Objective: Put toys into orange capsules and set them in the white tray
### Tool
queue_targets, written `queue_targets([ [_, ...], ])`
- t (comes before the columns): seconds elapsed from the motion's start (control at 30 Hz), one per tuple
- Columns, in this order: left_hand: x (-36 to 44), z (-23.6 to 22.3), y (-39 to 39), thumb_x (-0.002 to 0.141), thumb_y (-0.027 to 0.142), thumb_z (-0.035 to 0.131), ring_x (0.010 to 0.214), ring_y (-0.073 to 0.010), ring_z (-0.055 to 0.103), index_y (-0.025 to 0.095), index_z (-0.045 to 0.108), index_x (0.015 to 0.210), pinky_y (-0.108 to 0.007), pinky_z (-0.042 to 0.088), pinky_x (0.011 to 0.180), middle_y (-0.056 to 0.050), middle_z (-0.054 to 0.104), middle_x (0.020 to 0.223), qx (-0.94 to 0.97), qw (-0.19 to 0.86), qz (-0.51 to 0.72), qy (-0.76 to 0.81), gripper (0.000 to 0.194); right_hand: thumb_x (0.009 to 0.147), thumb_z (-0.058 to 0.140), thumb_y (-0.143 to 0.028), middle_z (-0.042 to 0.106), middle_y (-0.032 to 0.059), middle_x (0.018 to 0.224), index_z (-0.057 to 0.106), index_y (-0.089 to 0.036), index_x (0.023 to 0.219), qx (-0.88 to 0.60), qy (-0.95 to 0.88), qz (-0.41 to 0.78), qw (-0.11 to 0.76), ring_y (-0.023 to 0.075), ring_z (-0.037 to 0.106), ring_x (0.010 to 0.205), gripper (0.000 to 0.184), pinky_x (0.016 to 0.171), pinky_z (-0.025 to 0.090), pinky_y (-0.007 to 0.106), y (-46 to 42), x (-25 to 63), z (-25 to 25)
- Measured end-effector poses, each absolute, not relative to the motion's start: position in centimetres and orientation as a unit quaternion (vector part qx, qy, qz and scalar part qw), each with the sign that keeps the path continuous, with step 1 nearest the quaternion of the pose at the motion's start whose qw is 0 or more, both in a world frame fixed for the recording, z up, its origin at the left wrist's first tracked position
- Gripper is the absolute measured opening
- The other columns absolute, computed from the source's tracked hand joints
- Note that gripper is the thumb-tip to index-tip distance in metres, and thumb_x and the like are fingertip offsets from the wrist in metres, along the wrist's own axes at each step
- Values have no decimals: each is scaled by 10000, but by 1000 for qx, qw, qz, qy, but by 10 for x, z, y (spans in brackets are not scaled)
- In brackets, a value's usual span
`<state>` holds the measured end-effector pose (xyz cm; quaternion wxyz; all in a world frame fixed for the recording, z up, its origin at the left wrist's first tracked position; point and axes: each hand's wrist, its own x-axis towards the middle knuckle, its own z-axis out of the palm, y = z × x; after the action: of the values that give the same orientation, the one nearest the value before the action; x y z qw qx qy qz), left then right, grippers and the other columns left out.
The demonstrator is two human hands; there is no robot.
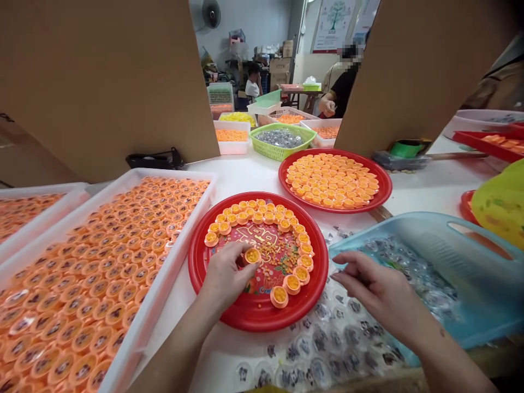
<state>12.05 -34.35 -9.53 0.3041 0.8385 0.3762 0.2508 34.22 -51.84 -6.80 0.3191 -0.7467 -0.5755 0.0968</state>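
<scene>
My left hand [227, 273] pinches a small orange cup [252, 256] filled with yellow-orange bits, above the red round tray [257, 322]. More filled orange cups [279, 296] stand in a curved row along the tray's rim. Loose small bits [270, 256] lie on the tray's patterned middle. To the right of this tray, my right hand [374, 284] hovers with thumb and fingertips apart, and I see nothing between them. Beneath and around it, clear round discs with printed animal pictures [319, 338] are scattered on the white table.
At left, a white bin [143, 319] holds rows of cups with picture discs on top. Behind stands a second red tray [387, 188] of orange cups. A blue basket [413, 221] of discs lies at right. Cardboard panels [110, 76] flank the table; people sit beyond.
</scene>
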Motion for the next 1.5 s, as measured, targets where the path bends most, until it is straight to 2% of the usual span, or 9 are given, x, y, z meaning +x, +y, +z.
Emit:
queue_targets([
  [0.13,119,-99,-336,697,201,588,691,-167,578,202,607,816,-268,419,629,-22,632,780,836,299,232,397,120,881,503,-285,667,14,810,566,-230,939,-686,-620,88,370,161,632,677,103,627,494,272,-477,319,-45],
  [0.37,117,-106,-330,690,310,640,624,-152,576,193,552,769,-254,424,576,1,611,726,750,442,226,436,166,839,568,-258,641,-1,730,565,-207,850,-659,-591,145,443,133,603,564,53,540,494,248,-420,295,-57],
  [0.53,123,-107,-335,646,305,694,594,-113,540,190,542,1072,-232,432,550,2,568,807,656,595,247,394,466,864,542,-277,617,1,727,567,-204,890,-633,-568,165,499,141,601,591,81,566,509,256,-409,284,-83],
  [0.63,126,-112,-337,643,287,708,571,-99,512,187,581,1042,-216,406,530,16,564,753,635,642,221,368,431,869,537,-270,633,10,769,577,-206,928,-630,-572,158,501,153,613,635,96,603,516,269,-410,286,-95],
  [0.77,126,-119,-336,627,293,740,534,-69,490,180,537,857,-186,398,490,42,541,722,579,688,244,363,327,884,498,-217,641,27,838,591,-205,932,-629,-609,129,466,169,624,723,106,692,513,290,-412,297,-97],
  [0.9,122,-119,-330,662,307,724,488,-50,492,208,503,962,-154,386,440,56,548,720,509,682,314,420,386,882,471,-163,610,60,883,611,-199,934,-648,-654,71,383,193,605,815,153,737,494,311,-409,305,-98],
  [1.07,121,-111,-328,660,257,742,648,-79,615,220,528,1019,-175,498,597,24,580,851,430,749,332,379,419,823,560,-101,544,71,883,605,-166,828,-706,-675,80,201,188,577,787,79,716,470,291,-398,306,-111],
  [1.23,124,-111,-332,833,278,556,654,-125,664,208,519,1005,-228,548,610,-30,620,863,330,814,318,357,189,763,620,-91,536,85,913,610,-158,939,-712,-683,91,137,207,572,798,189,670,432,277,-385,301,-123],
  [1.5,124,-110,-331,889,245,482,607,-112,653,160,557,1127,-170,527,546,-45,623,768,299,820,331,358,264,778,551,-76,600,74,774,577,-147,760,-706,-694,113,84,191,578,702,77,608,375,253,-380,293,-132],
])
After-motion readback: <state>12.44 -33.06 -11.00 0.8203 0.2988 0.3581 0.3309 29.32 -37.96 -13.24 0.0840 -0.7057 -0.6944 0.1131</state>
